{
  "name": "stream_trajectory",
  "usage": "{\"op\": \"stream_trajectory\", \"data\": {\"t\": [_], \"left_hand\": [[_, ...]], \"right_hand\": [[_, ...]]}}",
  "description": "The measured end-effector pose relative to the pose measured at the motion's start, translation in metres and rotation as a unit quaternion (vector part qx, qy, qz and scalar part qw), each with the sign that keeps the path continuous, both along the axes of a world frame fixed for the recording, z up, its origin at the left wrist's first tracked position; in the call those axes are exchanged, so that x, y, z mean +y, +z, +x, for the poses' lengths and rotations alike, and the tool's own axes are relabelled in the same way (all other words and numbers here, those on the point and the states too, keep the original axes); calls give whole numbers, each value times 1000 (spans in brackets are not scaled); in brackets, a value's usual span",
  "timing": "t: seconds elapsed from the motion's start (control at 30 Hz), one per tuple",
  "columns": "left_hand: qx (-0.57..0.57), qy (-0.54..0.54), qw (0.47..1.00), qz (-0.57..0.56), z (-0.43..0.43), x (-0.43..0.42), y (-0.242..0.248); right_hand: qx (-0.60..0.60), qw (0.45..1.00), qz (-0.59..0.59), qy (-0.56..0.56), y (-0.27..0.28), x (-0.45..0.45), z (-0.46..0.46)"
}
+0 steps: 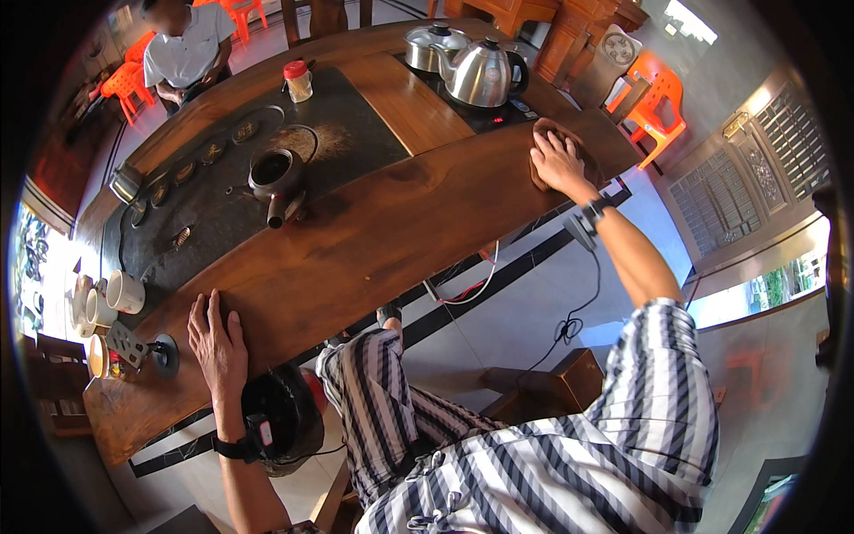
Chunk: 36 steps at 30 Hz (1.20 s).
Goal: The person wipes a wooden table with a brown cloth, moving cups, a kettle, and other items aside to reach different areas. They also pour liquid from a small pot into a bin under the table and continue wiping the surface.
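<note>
My right hand (pixel 559 160) presses a folded brown cloth (pixel 542 128) onto the wooden tea table (pixel 347 257), near its right end. The cloth shows around the fingers and beyond the wrist side. At the lower left, my left hand (pixel 217 340) lies flat on the table's near edge with nothing in it. Close to its fingers stands a phone stand (pixel 165 355) with a round dark base. Between the hands, a dark side-handled teapot (pixel 275 175) sits uncovered on the black tea tray (pixel 220 230), its lid not identifiable.
A steel kettle (pixel 486 73) and a lidded steel pot (pixel 430 47) stand on a hob beyond my right hand. A red-capped jar (pixel 297 81) is on the tray. White mugs (pixel 125 292) crowd the left end. A seated person (pixel 187 57) is across the table. Below hangs a black-lined bin (pixel 283 414).
</note>
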<state>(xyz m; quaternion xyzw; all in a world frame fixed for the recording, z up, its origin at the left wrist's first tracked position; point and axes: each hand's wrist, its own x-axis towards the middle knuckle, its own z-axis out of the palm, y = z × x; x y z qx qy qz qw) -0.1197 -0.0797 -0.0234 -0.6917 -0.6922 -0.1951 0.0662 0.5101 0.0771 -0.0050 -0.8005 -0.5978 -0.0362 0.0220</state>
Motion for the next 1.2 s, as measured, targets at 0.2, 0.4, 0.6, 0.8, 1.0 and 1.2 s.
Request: {"op": "stream_trajectory", "data": {"t": [0.2,0.4,0.6,0.8,1.0,1.2], "left_hand": [[13,4,1000,-5,3,-2,4],[-4,10,1000,-20,0,-2,5],[-12,14,999,-30,-1,-2,6],[-16,14,999,-42,0,-1,10],[-4,17,998,-59,4,1,16],[10,28,997,-73,6,0,20]], "right_hand": [[14,968,-43,246,33,-61,-67],[35,964,-153,217,53,0,-150],[57,967,-151,198,57,88,-195],[35,966,-146,209,50,172,-211],[59,969,-140,193,38,247,-213],[54,963,-133,229,29,283,-222]]}}
